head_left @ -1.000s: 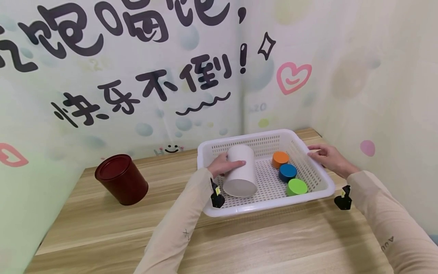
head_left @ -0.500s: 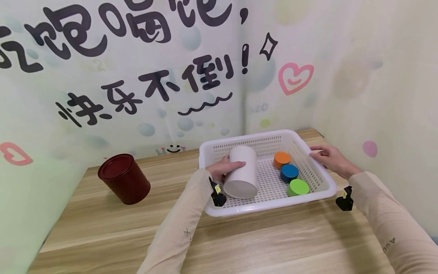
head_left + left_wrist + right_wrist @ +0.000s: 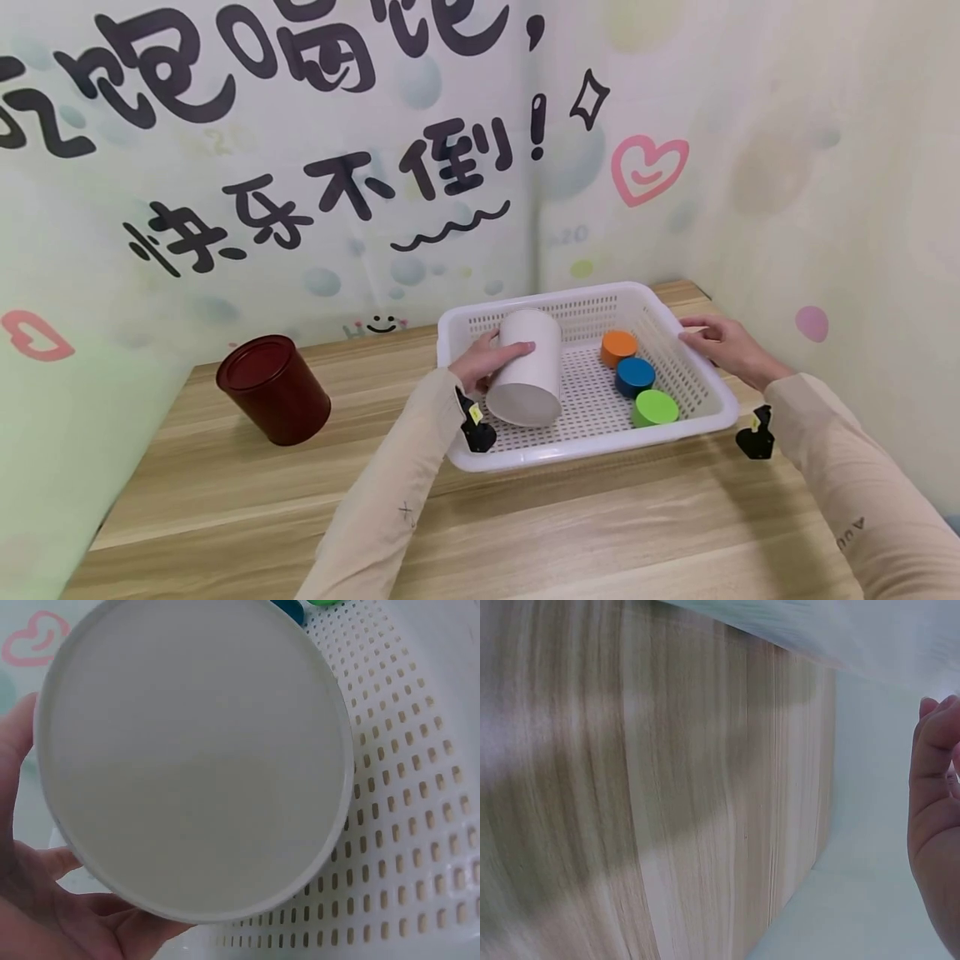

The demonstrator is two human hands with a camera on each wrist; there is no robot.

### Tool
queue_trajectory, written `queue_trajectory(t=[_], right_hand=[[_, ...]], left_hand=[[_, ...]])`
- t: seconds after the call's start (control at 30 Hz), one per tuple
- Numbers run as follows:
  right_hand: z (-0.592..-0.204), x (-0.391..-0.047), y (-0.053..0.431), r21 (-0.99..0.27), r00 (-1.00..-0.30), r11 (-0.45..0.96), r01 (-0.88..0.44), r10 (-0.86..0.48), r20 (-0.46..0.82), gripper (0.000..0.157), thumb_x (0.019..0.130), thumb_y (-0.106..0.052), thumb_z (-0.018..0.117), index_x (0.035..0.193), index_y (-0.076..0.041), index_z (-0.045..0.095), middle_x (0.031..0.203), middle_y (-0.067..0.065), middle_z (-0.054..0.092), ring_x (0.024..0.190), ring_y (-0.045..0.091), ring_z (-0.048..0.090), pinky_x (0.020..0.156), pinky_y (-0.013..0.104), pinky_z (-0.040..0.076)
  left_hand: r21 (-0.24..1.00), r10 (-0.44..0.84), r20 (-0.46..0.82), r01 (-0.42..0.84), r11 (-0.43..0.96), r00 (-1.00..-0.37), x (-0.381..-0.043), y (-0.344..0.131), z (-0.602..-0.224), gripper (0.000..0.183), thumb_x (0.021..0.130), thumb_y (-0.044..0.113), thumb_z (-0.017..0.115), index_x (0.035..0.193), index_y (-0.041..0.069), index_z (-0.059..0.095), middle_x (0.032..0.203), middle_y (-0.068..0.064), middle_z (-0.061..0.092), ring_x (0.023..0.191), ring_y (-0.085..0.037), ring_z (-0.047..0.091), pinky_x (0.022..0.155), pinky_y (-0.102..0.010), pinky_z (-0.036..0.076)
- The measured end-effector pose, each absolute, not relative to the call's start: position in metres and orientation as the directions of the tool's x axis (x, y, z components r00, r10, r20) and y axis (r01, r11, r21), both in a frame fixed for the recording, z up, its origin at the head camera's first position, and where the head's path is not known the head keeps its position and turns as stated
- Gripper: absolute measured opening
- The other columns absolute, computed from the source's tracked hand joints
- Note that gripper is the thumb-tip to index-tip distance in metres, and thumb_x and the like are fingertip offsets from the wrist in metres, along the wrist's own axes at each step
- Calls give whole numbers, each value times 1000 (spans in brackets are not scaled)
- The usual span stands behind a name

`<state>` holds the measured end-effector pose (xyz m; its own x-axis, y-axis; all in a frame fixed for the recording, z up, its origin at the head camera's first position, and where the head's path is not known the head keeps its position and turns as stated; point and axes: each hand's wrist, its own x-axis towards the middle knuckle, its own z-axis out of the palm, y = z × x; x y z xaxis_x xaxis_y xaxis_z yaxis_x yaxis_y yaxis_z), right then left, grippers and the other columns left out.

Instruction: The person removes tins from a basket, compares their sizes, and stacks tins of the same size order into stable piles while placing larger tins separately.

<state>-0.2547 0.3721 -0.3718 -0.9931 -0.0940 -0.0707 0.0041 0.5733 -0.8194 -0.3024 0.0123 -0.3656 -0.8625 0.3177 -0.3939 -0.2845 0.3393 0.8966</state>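
My left hand (image 3: pixel 483 360) grips a white cylindrical canister (image 3: pixel 528 358) from its left side, thumb across the top. The canister lies tilted inside a white plastic basket (image 3: pixel 570 450) with slotted walls, its flat end facing me. That round end (image 3: pixel 195 765) fills much of the left wrist view, with fingers curled beneath it. My right hand (image 3: pixel 723 346) pinches the basket's right rim between thumb and fingers. To the right of the canister, an orange disc (image 3: pixel 618 347), a blue disc (image 3: pixel 634 377) and a green disc (image 3: pixel 655 408) stand in a row on the basket floor.
A dark red lidded tin (image 3: pixel 273 390) stands at the left on the wood-grain table (image 3: pixel 300 492). Behind the table hangs a printed cloth (image 3: pixel 315 100) with black lettering, and a pale wall (image 3: pixel 862 208) borders the right side.
The canister in my left hand has risen slightly and shifted a little toward the back. My right hand stays at the basket rim, and the discs keep their places.
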Motion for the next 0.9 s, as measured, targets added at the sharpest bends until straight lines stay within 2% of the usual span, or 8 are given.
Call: queue_trajectory(t=[0.23,0.4,0.67,0.9], right_hand=[[-371,-254,373,-819,-993,574,9,-94,-77,57,90,-34,48,131,3,34,110,30,48,81,24,59,69,37,50],[-371,-254,373,-818,-993,574,9,-93,-76,57,91,-33,48,131,3,33,111,30,48,81,24,59,69,37,50],[-369,-253,373,-817,-993,577,7,-94,-75,57,91,-33,48,132,3,33,111,31,48,82,25,59,69,38,50],[-370,-254,372,-823,-992,568,7,-98,-77,57,90,-33,49,131,3,33,112,30,48,82,25,58,70,38,50]], left_hand=[[893,315,-374,-247,377,-872,-304,7,-350,84,71,53,64,139,27,24,116,-13,49,87,-28,57,62,-38,48],[908,329,-327,-198,370,-886,-294,-2,-329,83,75,52,62,141,27,19,119,-15,47,87,-27,58,62,-36,50],[920,317,-278,-157,359,-907,-278,-27,-304,80,77,52,59,140,33,15,123,-11,43,92,-26,55,63,-33,48],[938,298,-225,-124,324,-928,-258,-65,-297,80,80,47,58,142,31,9,130,-16,36,101,-30,52,69,-37,50]])
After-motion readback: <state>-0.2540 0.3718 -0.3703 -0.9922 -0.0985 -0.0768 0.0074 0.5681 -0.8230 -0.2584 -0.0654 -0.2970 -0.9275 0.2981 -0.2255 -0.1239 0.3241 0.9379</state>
